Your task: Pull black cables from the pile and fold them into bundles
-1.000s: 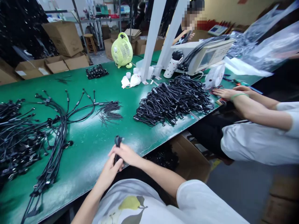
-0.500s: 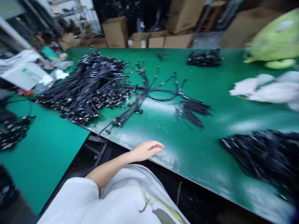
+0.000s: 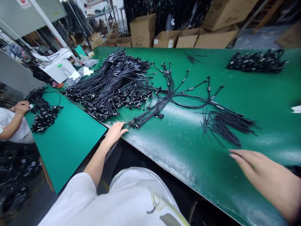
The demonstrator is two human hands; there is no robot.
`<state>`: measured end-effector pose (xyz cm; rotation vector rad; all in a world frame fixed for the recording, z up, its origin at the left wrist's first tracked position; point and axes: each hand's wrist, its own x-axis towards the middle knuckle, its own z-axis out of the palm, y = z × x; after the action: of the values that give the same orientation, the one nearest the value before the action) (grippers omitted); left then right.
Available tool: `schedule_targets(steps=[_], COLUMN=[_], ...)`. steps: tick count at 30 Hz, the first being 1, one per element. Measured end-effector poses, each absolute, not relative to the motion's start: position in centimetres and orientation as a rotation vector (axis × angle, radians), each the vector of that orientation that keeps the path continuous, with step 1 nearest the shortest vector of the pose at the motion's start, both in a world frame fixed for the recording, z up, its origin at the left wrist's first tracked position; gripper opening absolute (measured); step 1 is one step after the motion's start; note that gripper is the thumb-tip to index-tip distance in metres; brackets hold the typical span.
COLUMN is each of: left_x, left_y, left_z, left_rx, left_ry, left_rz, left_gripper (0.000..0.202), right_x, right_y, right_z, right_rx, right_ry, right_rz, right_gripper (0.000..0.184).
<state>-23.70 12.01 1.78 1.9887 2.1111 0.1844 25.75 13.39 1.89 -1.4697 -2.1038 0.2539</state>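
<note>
My left hand (image 3: pixel 116 131) is at the front edge of the green table, thumb and forefinger apart. Its fingertips reach the connector end of a loose bunch of black cables (image 3: pixel 162 102). To the right, my right hand (image 3: pixel 263 172) is over the table with thumb and forefinger closed together. They pinch the tip of what looks like one thin black tie, at the near end of a pile of thin black ties (image 3: pixel 227 125). A large heap of black cables with connectors (image 3: pixel 110 78) lies left of the bunch.
A bundle of coiled black cables (image 3: pixel 256 61) lies at the back right. Cardboard boxes (image 3: pixel 143 31) stand behind the table. On the left, another person's hands (image 3: pixel 21 107) work at black cables (image 3: pixel 44 110) on a second green table (image 3: pixel 68 135).
The view has swung left. My left hand has moved from the table's front edge to the cable ends. My right hand has come into view beside the thin black ties.
</note>
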Motion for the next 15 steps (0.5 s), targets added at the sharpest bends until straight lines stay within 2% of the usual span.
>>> schedule_targets(steps=[4, 9, 12, 15], left_x=[-24.1, -24.3, -25.2, -26.0], left_y=[10.1, 8.0, 7.2, 7.0], left_z=[1.6, 1.0, 0.6, 0.5], left_rx=[1.936, 1.991, 1.919, 1.832], left_ry=[2.001, 1.923, 1.975, 2.093], left_rz=[0.221, 0.274, 0.342, 0.516], left_gripper=[0.030, 0.038, 0.024, 0.023], right_x=[18.5, 8.2, 3.3, -1.3], right_y=[16.4, 19.2, 20.9, 21.8], right_z=[0.1, 2.1, 3.3, 3.9], right_rx=[-1.258, -1.020, -1.007, -0.966], right_ry=[-2.372, -2.583, -2.636, -2.674], right_rz=[0.350, 0.378, 0.351, 0.341], right_gripper=[0.048, 0.033, 0.032, 0.034])
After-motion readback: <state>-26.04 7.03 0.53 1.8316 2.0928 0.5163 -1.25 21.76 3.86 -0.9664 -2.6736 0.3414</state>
